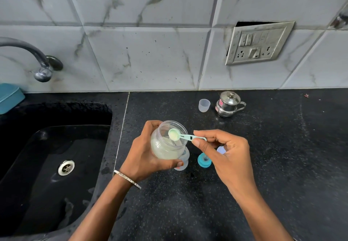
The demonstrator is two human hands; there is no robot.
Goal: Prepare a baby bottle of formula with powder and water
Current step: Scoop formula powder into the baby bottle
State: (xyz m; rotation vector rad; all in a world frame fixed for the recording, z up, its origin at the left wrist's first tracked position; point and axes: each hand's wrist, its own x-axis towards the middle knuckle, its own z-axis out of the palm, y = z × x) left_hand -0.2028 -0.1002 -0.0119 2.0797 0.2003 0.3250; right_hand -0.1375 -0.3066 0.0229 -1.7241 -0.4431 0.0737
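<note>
My left hand (146,152) grips a clear plastic jar (167,146) of whitish formula powder, tilted toward me over the black counter. My right hand (224,150) pinches the handle of a pale green scoop (177,134); its bowl, filled with powder, sits at the jar's open mouth. Just below the jar stands the clear baby bottle (182,162), mostly hidden behind it. A blue bottle collar with its teat (204,160) lies on the counter between my hands. A small white lid (220,150) peeks out behind my right fingers.
A small steel kettle (228,104) and a translucent cap (204,105) stand near the back wall. A black sink (56,165) with a tap (40,67) lies to the left, and a teal box (9,97) sits at its far corner. A switch plate (258,43) hangs on the tiles.
</note>
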